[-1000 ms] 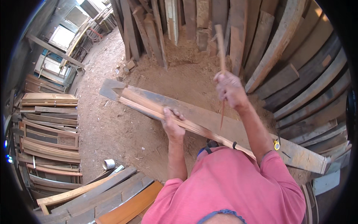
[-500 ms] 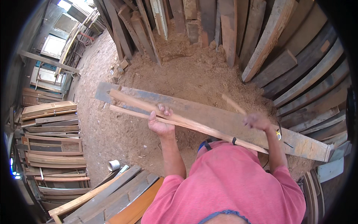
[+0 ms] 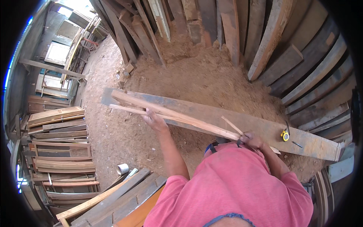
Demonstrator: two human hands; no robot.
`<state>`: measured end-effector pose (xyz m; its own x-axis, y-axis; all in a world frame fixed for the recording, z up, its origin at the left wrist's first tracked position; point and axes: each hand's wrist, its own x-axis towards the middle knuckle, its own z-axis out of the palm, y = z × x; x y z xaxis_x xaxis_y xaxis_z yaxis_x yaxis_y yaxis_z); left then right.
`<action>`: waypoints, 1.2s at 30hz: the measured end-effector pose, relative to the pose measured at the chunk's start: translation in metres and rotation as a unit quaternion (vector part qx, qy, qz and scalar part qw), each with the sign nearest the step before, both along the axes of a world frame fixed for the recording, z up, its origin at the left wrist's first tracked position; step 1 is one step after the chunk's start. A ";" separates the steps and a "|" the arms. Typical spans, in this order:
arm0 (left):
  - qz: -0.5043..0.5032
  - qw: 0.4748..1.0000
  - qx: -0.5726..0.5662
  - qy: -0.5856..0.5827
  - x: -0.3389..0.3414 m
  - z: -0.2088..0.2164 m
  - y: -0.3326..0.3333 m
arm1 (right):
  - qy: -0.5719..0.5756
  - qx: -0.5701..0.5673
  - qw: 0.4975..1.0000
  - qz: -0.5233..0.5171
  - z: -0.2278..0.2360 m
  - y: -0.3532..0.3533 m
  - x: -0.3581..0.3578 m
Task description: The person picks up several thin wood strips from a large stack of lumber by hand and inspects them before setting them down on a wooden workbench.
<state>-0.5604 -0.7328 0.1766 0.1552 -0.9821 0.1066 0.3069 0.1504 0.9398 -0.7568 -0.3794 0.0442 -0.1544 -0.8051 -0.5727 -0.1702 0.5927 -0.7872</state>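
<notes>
A long, pale reddish wooden strip lies at a slant along a wide board in front of me. Beside its left part runs a thinner strip, and my left hand is closed around that one. Close to my body, my right hand grips a short thin stick that points up and left, across the long strip. Whether this hand also grips the long strip is hidden. On the right part of the board lie a yellow and black tape measure and a dark pencil-like marker.
Upright planks lean in a row at the far side and right. Stacked wooden frames stand at the left. A white cup-like container rests on the sawdust-covered floor, near grey planks at lower left.
My right hand has come down and left with the short stick, onto the long strip, uncovering the tape measure. My left hand has shifted slightly left along the wood.
</notes>
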 end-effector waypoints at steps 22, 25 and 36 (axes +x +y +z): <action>-0.330 0.939 0.003 -0.091 -0.032 -0.030 0.077 | 0.093 -0.029 0.993 0.063 0.018 -0.080 0.001; -0.252 0.965 0.003 0.075 0.019 -0.006 0.050 | 0.029 -0.041 0.998 0.024 0.032 -0.060 -0.002; -0.310 0.881 0.183 0.307 0.041 0.037 0.055 | -0.001 -0.051 0.997 -0.054 0.049 -0.042 0.008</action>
